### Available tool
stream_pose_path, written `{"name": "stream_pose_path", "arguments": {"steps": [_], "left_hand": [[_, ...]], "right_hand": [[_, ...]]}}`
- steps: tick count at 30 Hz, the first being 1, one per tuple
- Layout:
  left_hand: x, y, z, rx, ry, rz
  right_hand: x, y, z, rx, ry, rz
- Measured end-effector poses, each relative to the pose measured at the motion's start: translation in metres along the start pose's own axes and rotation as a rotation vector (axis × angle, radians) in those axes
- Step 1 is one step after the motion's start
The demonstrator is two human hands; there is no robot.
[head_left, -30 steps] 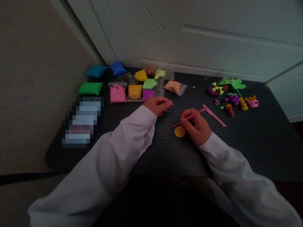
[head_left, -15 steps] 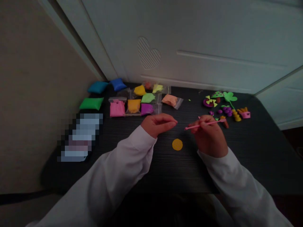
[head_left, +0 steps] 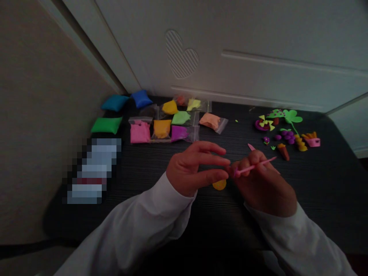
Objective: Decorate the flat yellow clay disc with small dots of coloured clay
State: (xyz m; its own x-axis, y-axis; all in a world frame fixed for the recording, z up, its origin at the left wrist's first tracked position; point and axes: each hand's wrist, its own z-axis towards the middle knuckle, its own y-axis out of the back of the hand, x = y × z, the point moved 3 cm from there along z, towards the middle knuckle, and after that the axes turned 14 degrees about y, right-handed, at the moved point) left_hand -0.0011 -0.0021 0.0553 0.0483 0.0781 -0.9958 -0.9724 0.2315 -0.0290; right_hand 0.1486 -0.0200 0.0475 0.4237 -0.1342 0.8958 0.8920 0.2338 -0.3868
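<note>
Behind the table: a white panelled surface (head_left: 258,30) with a ribbed heart relief (head_left: 181,55) is closing off the back, and a beige wall (head_left: 37,96) is running down the left.
Dark table: the ridged black top (head_left: 324,199) is stretching across under everything, its corners rounded.
White sleeves: both arms are reaching in from the near edge.
Right hand (head_left: 267,184): it is pinching a slim pink stick (head_left: 255,166) between thumb and fingers, and is now sitting closer to the other hand than half a second ago.
Left hand (head_left: 198,165): its fingers are spreading away from the thumb, where they were drawn together earlier; whether its tips are touching the right hand, I cannot tell.
Pixelated rectangle (head_left: 92,170): it is lying at the left.
Bags: green (head_left: 107,125), blue (head_left: 141,99), pink (head_left: 140,131) and peach (head_left: 210,121) packets are lying among others along the back left.
Little models: a green clover shape (head_left: 292,115), a pink basket (head_left: 314,142) and a brown cone (head_left: 284,151) are standing or lying at the right.
Pink knife (head_left: 251,147): it is lying partly hidden behind the right hand.
Yellow disc (head_left: 219,185): it is lying on the table below the left fingertips, partly covered now, fully visible earlier.
Purple bit (head_left: 236,172): it is showing at the stick's near tip.
</note>
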Motion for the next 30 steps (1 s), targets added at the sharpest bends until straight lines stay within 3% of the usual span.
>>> {"name": "stream_pose_path", "arguments": {"steps": [7, 16, 30], "left_hand": [[-0.0037, -0.0037, -0.0020, 0.078, -0.041, -0.034], [-0.0011, -0.0066, -0.0028, 0.100, -0.097, -0.056], [-0.0028, -0.0067, -0.0012, 0.066, -0.196, -0.005]], "right_hand": [[0.0000, 0.0008, -0.0012, 0.055, -0.018, -0.150], [0.0012, -0.0048, -0.0014, -0.011, -0.075, 0.221], [0.0003, -0.0045, -0.0008, 0.019, -0.035, 0.206]]}}
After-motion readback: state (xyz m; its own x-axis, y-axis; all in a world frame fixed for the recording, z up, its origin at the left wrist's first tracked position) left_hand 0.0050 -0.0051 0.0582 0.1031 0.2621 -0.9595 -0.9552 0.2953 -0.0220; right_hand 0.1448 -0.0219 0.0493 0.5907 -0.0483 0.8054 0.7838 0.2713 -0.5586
